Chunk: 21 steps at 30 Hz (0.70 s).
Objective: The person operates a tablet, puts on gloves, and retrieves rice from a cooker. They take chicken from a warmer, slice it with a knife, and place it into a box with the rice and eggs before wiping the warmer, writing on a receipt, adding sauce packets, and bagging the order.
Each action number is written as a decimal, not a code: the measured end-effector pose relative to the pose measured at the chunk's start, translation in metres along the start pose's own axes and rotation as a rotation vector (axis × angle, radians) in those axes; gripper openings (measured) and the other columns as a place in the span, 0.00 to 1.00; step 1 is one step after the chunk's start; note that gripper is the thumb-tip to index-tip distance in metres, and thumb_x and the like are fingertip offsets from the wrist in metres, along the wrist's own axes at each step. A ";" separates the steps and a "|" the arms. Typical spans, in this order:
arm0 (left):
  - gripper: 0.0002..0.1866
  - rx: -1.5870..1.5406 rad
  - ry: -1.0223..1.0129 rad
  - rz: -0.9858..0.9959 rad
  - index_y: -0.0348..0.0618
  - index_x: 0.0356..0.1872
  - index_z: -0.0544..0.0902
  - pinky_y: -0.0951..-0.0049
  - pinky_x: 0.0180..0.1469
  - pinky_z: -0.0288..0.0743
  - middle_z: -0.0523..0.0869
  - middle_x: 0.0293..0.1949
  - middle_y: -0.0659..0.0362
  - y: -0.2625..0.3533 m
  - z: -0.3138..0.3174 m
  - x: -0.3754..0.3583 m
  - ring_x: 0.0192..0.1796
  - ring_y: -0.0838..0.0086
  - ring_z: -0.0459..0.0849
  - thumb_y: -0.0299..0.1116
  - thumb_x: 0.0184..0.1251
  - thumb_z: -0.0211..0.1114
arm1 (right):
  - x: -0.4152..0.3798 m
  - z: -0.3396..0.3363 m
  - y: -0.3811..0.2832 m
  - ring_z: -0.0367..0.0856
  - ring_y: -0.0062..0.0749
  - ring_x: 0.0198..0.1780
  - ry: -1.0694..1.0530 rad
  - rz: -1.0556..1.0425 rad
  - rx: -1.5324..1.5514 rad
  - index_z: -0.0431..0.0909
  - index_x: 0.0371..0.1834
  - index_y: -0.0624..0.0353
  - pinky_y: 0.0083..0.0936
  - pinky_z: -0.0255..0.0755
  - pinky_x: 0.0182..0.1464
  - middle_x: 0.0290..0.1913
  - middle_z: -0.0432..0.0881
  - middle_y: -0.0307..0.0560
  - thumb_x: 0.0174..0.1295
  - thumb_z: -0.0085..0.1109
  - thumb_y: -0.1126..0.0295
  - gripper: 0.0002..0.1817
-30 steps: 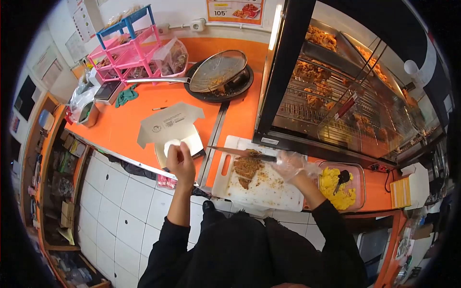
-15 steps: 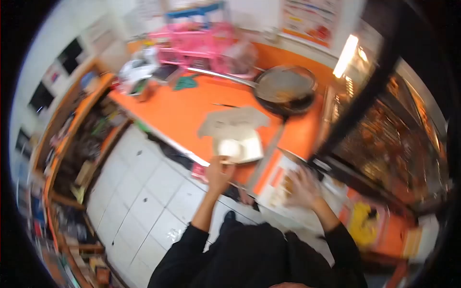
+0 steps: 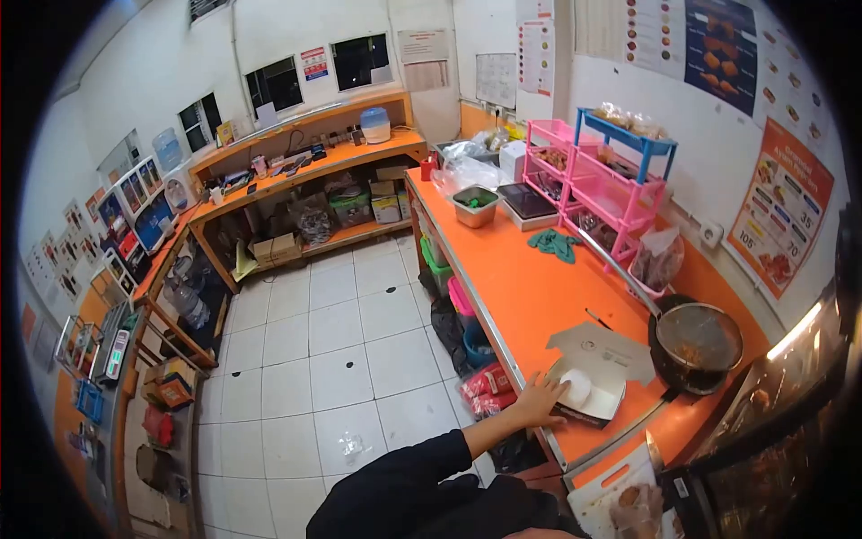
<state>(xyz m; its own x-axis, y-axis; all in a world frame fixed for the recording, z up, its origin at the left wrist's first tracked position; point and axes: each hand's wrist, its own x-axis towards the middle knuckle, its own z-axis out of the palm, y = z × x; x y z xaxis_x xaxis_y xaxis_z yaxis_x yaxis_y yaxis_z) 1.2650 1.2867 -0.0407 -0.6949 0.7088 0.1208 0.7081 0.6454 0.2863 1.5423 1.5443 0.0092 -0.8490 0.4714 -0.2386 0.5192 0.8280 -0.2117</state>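
My left hand (image 3: pixel 539 402) is at the left edge of a paper takeaway box (image 3: pixel 611 410), fingers over its rim beside a white rounded mound that looks like rice (image 3: pixel 576 388). The box's lid (image 3: pixel 600 349) is folded open toward the back. At the bottom right, my right hand (image 3: pixel 639 518), in a clear plastic glove, is closed around a browned piece of fried food (image 3: pixel 630 496) above a white cutting board (image 3: pixel 590 508). A broad knife blade (image 3: pixel 654 451) lies at the board's far side. The lower part of the right hand is cut off by the frame.
A strainer (image 3: pixel 699 337) rests over a black wok (image 3: pixel 673 370) right of the box. Behind stand pink racks (image 3: pixel 603 190), a green cloth (image 3: pixel 554 244) and a metal container (image 3: pixel 475 207) on the orange counter (image 3: pixel 503 278). A glass display case (image 3: pixel 763 431) borders the right side.
My view has swung up and left, showing more of the room. My left hand stays at the box; my right hand, spread over the cutting board before, is now closed around the browned piece.
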 end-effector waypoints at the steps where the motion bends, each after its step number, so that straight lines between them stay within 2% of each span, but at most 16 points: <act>1: 0.48 0.029 0.007 -0.001 0.43 0.68 0.56 0.44 0.68 0.45 0.69 0.61 0.45 -0.006 0.004 0.003 0.66 0.59 0.65 0.61 0.52 0.62 | 0.000 0.001 -0.001 0.71 0.40 0.52 0.043 0.004 0.071 0.68 0.54 0.50 0.41 0.64 0.57 0.49 0.71 0.49 0.49 0.61 0.50 0.30; 5: 0.47 -0.032 0.044 0.047 0.45 0.68 0.57 0.43 0.67 0.44 0.70 0.61 0.48 -0.023 0.003 0.009 0.66 0.59 0.65 0.59 0.50 0.64 | 0.012 0.022 0.018 0.70 0.31 0.43 0.186 -0.049 0.464 0.69 0.51 0.53 0.33 0.66 0.47 0.40 0.69 0.41 0.48 0.58 0.64 0.24; 7: 0.46 0.005 0.016 0.081 0.47 0.67 0.61 0.41 0.67 0.43 0.72 0.61 0.52 -0.028 0.000 0.012 0.66 0.60 0.66 0.58 0.48 0.66 | 0.030 0.031 0.024 0.69 0.27 0.39 0.227 -0.118 0.684 0.69 0.49 0.55 0.28 0.68 0.42 0.36 0.68 0.38 0.48 0.56 0.71 0.22; 8: 0.45 -0.108 0.075 0.130 0.48 0.65 0.65 0.42 0.67 0.44 0.73 0.61 0.55 -0.038 0.010 0.015 0.65 0.61 0.66 0.58 0.46 0.67 | 0.040 0.026 0.016 0.69 0.25 0.37 0.240 -0.149 0.753 0.69 0.48 0.56 0.26 0.68 0.39 0.34 0.68 0.36 0.47 0.56 0.75 0.21; 9: 0.45 -0.088 0.129 0.168 0.46 0.64 0.67 0.42 0.67 0.43 0.73 0.61 0.54 -0.043 0.015 0.019 0.65 0.60 0.67 0.60 0.46 0.67 | 0.048 0.017 0.004 0.69 0.22 0.35 0.255 -0.161 0.768 0.69 0.47 0.57 0.24 0.69 0.37 0.32 0.67 0.34 0.47 0.55 0.79 0.20; 10: 0.45 -0.167 0.061 0.126 0.44 0.63 0.66 0.42 0.67 0.43 0.73 0.61 0.54 -0.038 0.003 0.019 0.64 0.59 0.68 0.61 0.46 0.67 | 0.057 -0.002 -0.021 0.70 0.24 0.31 0.266 -0.197 0.777 0.68 0.49 0.57 0.25 0.70 0.36 0.30 0.69 0.33 0.49 0.57 0.77 0.20; 11: 0.44 -0.179 0.119 0.139 0.41 0.62 0.67 0.42 0.67 0.43 0.73 0.62 0.54 -0.041 0.005 0.020 0.63 0.59 0.69 0.61 0.48 0.66 | 0.063 -0.022 -0.048 0.74 0.29 0.32 0.337 -0.125 0.597 0.71 0.50 0.56 0.28 0.72 0.38 0.31 0.74 0.35 0.46 0.65 0.71 0.25; 12: 0.44 -0.158 0.151 0.177 0.40 0.61 0.67 0.41 0.66 0.43 0.73 0.61 0.53 -0.045 0.013 0.020 0.62 0.59 0.70 0.61 0.49 0.66 | 0.068 -0.046 -0.073 0.77 0.35 0.46 0.215 -0.037 0.472 0.70 0.51 0.57 0.31 0.72 0.45 0.43 0.77 0.48 0.49 0.65 0.64 0.25; 13: 0.43 -0.170 0.096 0.188 0.41 0.61 0.67 0.41 0.66 0.43 0.74 0.60 0.53 -0.044 0.010 0.019 0.62 0.60 0.71 0.60 0.49 0.66 | 0.066 -0.067 -0.106 0.78 0.37 0.46 0.257 -0.149 0.447 0.70 0.49 0.58 0.33 0.73 0.46 0.43 0.77 0.51 0.48 0.67 0.59 0.27; 14: 0.43 -0.169 0.066 0.197 0.42 0.61 0.67 0.41 0.66 0.43 0.75 0.59 0.53 -0.041 0.002 0.021 0.61 0.61 0.72 0.60 0.49 0.66 | 0.091 -0.049 -0.106 0.77 0.40 0.45 0.327 -0.327 0.591 0.71 0.49 0.57 0.35 0.72 0.46 0.43 0.76 0.51 0.47 0.68 0.55 0.29; 15: 0.42 -0.163 0.027 0.185 0.42 0.61 0.67 0.41 0.66 0.43 0.76 0.58 0.54 -0.038 0.000 0.021 0.61 0.62 0.72 0.60 0.49 0.66 | 0.084 -0.082 -0.145 0.77 0.39 0.42 0.182 -0.251 0.574 0.70 0.48 0.57 0.37 0.73 0.45 0.44 0.75 0.50 0.47 0.68 0.60 0.26; 16: 0.42 -0.150 -0.001 0.164 0.43 0.61 0.67 0.42 0.66 0.44 0.77 0.57 0.55 -0.039 -0.004 0.019 0.60 0.63 0.73 0.59 0.49 0.67 | 0.119 -0.055 -0.138 0.78 0.41 0.43 0.407 -0.619 0.374 0.70 0.49 0.53 0.37 0.73 0.45 0.42 0.76 0.49 0.47 0.66 0.60 0.25; 18: 0.42 -0.158 0.015 0.192 0.42 0.61 0.67 0.42 0.67 0.43 0.79 0.53 0.55 -0.035 -0.008 0.017 0.60 0.63 0.73 0.57 0.49 0.67 | 0.139 -0.044 -0.160 0.78 0.42 0.44 0.177 -0.364 0.372 0.71 0.48 0.51 0.35 0.73 0.46 0.41 0.77 0.50 0.47 0.63 0.57 0.24; 20: 0.42 -0.159 0.036 0.197 0.41 0.62 0.66 0.42 0.67 0.43 0.81 0.50 0.54 -0.032 -0.012 0.015 0.59 0.63 0.73 0.55 0.50 0.68 | 0.172 -0.011 -0.163 0.78 0.41 0.46 0.186 -0.484 0.490 0.71 0.49 0.51 0.35 0.72 0.46 0.42 0.79 0.50 0.44 0.63 0.54 0.28; 21: 0.41 -0.147 0.026 0.179 0.40 0.62 0.66 0.42 0.67 0.43 0.81 0.49 0.54 -0.031 -0.014 0.016 0.59 0.63 0.73 0.55 0.50 0.68 | 0.163 -0.029 -0.180 0.78 0.41 0.46 0.197 -0.471 0.487 0.71 0.49 0.51 0.35 0.72 0.46 0.42 0.79 0.50 0.44 0.63 0.54 0.28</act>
<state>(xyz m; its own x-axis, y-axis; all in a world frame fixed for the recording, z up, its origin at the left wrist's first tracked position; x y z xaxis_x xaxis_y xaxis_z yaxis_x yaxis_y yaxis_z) 1.2301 1.2736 -0.0340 -0.5644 0.7994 0.2061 0.7958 0.4605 0.3932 1.3073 1.4809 0.0363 -0.9723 0.1803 0.1488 0.0376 0.7487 -0.6618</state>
